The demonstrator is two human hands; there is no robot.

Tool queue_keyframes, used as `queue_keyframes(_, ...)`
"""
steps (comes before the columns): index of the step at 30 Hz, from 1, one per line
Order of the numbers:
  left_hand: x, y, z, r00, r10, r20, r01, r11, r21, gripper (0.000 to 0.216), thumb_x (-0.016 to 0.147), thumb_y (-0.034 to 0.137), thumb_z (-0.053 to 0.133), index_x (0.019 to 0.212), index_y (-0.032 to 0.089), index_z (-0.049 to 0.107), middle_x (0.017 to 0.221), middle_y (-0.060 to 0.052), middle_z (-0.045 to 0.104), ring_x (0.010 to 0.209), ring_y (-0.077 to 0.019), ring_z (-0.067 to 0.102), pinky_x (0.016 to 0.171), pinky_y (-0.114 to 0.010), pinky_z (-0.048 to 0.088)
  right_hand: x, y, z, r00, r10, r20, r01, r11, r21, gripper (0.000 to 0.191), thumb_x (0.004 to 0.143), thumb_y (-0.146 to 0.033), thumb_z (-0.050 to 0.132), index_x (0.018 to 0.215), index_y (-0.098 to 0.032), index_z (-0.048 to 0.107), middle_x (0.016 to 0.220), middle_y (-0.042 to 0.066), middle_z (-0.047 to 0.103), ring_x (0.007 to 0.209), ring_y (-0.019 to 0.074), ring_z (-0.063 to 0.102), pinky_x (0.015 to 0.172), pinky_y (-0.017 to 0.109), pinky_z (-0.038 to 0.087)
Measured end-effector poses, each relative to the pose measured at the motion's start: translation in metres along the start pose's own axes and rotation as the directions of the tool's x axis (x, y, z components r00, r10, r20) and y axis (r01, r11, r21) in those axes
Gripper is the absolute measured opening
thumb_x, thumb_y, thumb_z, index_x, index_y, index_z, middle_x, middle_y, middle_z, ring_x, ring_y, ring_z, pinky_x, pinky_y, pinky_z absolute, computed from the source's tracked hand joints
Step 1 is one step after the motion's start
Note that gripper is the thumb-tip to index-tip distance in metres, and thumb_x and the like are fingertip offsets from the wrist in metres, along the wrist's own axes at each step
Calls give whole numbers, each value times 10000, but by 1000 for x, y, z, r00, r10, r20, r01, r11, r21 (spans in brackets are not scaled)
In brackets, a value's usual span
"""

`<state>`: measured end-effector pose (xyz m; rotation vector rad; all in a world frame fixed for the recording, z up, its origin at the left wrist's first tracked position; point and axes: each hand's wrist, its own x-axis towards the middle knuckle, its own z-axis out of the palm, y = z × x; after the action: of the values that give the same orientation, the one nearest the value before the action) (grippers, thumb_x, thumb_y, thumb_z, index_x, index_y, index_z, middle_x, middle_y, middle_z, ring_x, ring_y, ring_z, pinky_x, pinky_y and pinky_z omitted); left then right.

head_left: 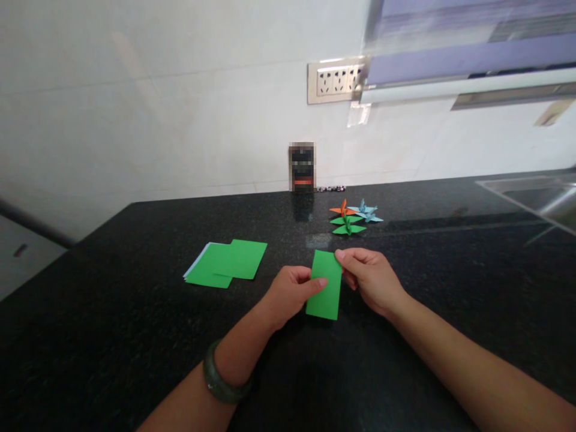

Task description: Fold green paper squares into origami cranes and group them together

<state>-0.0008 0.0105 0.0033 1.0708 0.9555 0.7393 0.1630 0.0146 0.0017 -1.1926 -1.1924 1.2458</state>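
A green paper rectangle [323, 303], seemingly a folded sheet, is held up between my two hands just above the dark countertop. My left hand [292, 294] grips its left side, thumb lying across the front and fingers behind. At the upper right corner, my right hand [373, 279] pinches the paper between thumb and fingers. To the left lies a stack of square paper [209, 267], green on top with white or pale edges showing beneath. Another green square [243, 259] overlaps it at an angle.
Beyond my hands sit several small origami cranes: orange [344, 209], light blue [366, 213] and green [348, 227]. A blurred-out dark box [302, 167] stands against the wall beside a beaded string [332, 189]. A metal sink [535, 195] is at the right; wall sockets [335, 81] are above.
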Motion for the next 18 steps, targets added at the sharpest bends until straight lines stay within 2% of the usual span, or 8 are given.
queue_keyframes(3,2,2,-2,998,-18,-52,7,980,-198,209,614,300,723,680,110,664,610,-26,642,530,-119,561,569,-262,438,-1,3,-1,986,-164,24,166,970,-179,235,807,-380,516,880,-174,602,597,-14,507,458,91,410,434,226,337)
queue_keyframes(5,3,3,-3,994,-26,-105,-10,944,-331,189,598,259,733,659,104,644,583,-18,628,506,-106,554,550,-249,442,-4,3,-2,925,-362,113,378,855,-356,353,789,-251,547,1138,-210,519,786,19,541,582,110,469,529,244,404)
queue_keyframes(6,4,4,-4,992,-31,-121,-16,927,-374,182,594,243,734,650,101,635,574,-16,624,499,-102,553,540,-241,443,-5,3,-3,873,-443,204,487,765,-422,402,773,-194,556,1170,-227,506,858,34,530,640,119,482,570,254,419)
queue_keyframes(8,4,4,-4,992,-31,-120,-22,910,-414,169,601,224,729,643,100,622,573,-14,623,498,-100,557,528,-231,445,-8,1,-3,755,-536,378,655,595,-466,352,770,-122,534,1097,-248,573,885,44,496,736,138,488,621,268,426)
queue_keyframes(10,4,4,-3,995,-15,-94,-26,907,-420,160,621,219,719,650,102,614,594,-15,630,514,-102,567,533,-228,450,-10,0,-4,674,-570,470,739,513,-437,271,794,-100,498,975,-248,635,833,38,472,768,144,486,627,265,425)
queue_keyframes(11,4,3,-2,996,7,-84,-42,904,-425,155,632,219,714,660,105,613,608,-16,636,527,-103,572,540,-226,453,-11,-1,-4,658,-574,488,753,510,-415,250,806,-102,488,936,-245,648,809,33,466,759,140,487,620,259,425)
queue_keyframes(15,5,3,-2,992,79,-98,-116,869,-481,161,677,244,686,784,134,635,697,-17,667,607,-117,601,601,-239,470,-12,-5,-3,665,-511,545,733,588,-343,190,818,-133,512,893,-224,661,811,31,501,739,122,512,622,238,434)
queue_keyframes(18,7,3,-3,987,85,-137,-140,868,-477,215,672,264,695,836,131,654,756,-43,687,665,-137,620,649,-256,476,-12,-6,0,713,-454,534,677,643,-357,112,814,-197,553,828,-191,664,775,30,517,723,123,521,633,239,434)
